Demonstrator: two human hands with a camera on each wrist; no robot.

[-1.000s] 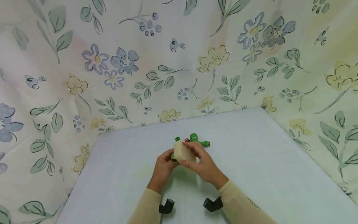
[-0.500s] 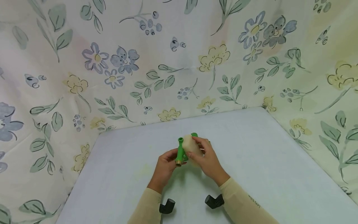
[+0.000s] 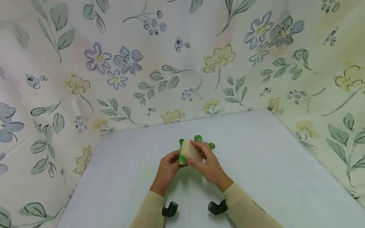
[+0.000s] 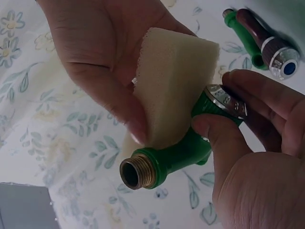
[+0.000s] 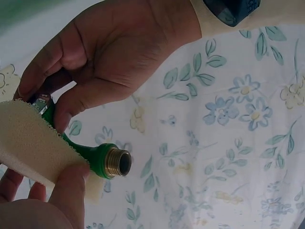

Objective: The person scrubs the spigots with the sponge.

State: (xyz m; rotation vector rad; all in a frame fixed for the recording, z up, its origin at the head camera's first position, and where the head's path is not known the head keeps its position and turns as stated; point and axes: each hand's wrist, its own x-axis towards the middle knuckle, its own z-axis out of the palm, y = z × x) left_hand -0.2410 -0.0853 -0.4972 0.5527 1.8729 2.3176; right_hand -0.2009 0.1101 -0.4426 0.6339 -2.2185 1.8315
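My left hand (image 3: pixel 165 172) grips a green pipe valve (image 3: pixel 181 162) with a brass threaded end and a chrome ring. The left wrist view has the thumb lying along the valve's body (image 4: pixel 178 155), its threaded mouth facing outward. In my right hand (image 3: pixel 211 166) is a cream sponge block (image 3: pixel 189 150), pinched between thumb and fingers. The sponge (image 4: pixel 167 90) lies against the valve's side and hides part of it. From the right wrist view, the sponge (image 5: pixel 28 138) covers much of the valve (image 5: pixel 99 160), and the threaded end sticks out past it.
Beyond the hands on the white table (image 3: pixel 256 164) lies another green valve (image 3: pixel 198 138). The left wrist view gives it a dark red handle (image 4: pixel 252 24) and a chrome cap with a blue centre. A floral cloth (image 3: pixel 171 79) stands behind and beside the table.
The sponge moves right off the valve, uncovering it, then comes back left against it. The valve shifts and turns slightly in the left hand. Both hands keep their holds.
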